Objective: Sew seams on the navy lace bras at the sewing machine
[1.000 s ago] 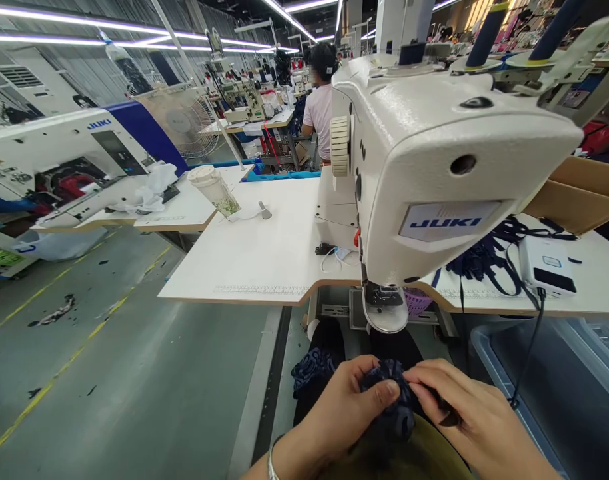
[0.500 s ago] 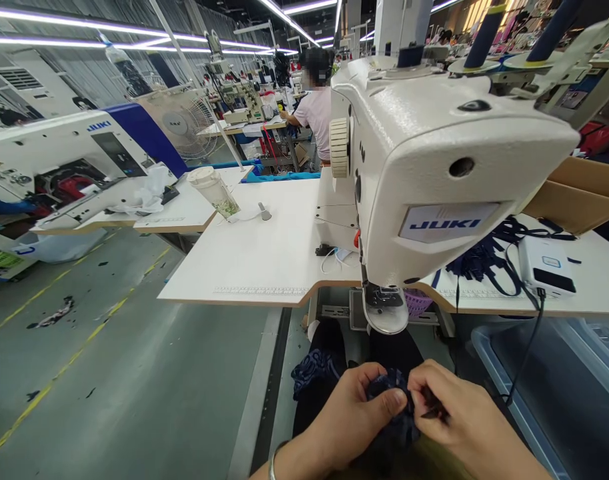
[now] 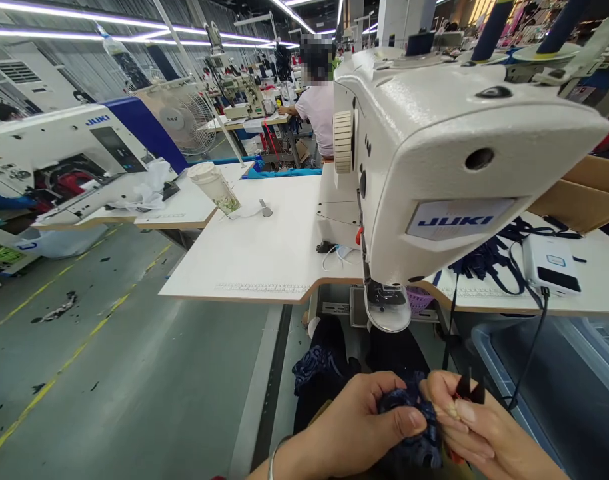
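Over my lap, my left hand (image 3: 369, 420) pinches a bunched piece of dark blue patterned fabric (image 3: 409, 437) between thumb and fingers. Against the fabric's right edge, my right hand (image 3: 479, 420) is closed, fingertips together. It holds a pair of thread snips (image 3: 469, 390), dark blades pointing up and a bit of orange-red handle showing. Whether the right fingertips also grip fabric or a thread is too small to tell. Another patterned blue piece (image 3: 317, 367) lies on my leg, left of my hands. The sewing machine (image 3: 449, 167) stands just beyond them, its presser area above my knees.
A white table (image 3: 264, 253) carries a tilted cup (image 3: 214, 190) at its left. Dark blue strips (image 3: 484, 260) and a white device (image 3: 552, 263) with a cable lie right of the machine. A clear plastic bin (image 3: 549, 387) stands lower right. Further ahead sits a person (image 3: 317, 113).
Both hands and the fabric have shifted slightly right. My right hand has turned, so the snips' blades now point up and their orange-red handle shows.
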Tool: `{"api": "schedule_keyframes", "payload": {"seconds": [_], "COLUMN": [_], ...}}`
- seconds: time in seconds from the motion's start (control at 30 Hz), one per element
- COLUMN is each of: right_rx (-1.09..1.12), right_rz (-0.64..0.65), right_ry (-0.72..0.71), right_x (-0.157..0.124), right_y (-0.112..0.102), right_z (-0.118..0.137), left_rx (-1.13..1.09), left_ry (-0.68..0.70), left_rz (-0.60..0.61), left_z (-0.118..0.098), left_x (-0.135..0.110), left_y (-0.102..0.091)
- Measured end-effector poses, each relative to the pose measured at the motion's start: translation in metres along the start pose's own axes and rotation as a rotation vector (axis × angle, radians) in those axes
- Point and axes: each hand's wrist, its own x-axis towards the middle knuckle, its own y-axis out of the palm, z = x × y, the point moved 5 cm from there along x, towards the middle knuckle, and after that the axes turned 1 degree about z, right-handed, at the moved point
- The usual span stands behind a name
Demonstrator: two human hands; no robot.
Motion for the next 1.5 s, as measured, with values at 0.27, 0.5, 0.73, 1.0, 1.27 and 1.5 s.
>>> {"api": "schedule_keyframes", "payload": {"seconds": [0.27, 0.5, 0.73, 1.0, 1.27, 1.5], "right_rx": [-0.702, -1.342, -1.792, -1.629, -1.59, -1.729], "right_rz": [-0.203, 0.013, -0.309, -0.377, -0.206, -0.053], "right_ry": [-0.118, -0.367, -0.393, -0.258, -0.312, -0.464], "right_x": [-0.003, -0.004, -0.013, -0.016, -0.013, -0.012], "right_y": [-0.012, 0.025, -0.087, -0.07, -0.024, 0.018], "right_z": [0.021, 0.024, 0.058, 0.064, 0.059, 0.05], "left_rx": [-0.01, -0.111, -0.059, -0.134, -0.111, -0.158], "left_ry": [-0.07, -0.056, -0.143, -0.121, -0.083, -0.059], "left_rz": [-0.045, -0.021, -0.004, -0.045, -0.022, -0.023], "left_z": [0.011, 0.021, 0.017, 0.011, 0.003, 0.008], "left_x": [0.001, 0.002, -0.009, -0.007, -0.006, 0.0], "left_y": [-0.006, -0.002, -0.009, -0.01, -0.009, -0.008]}}
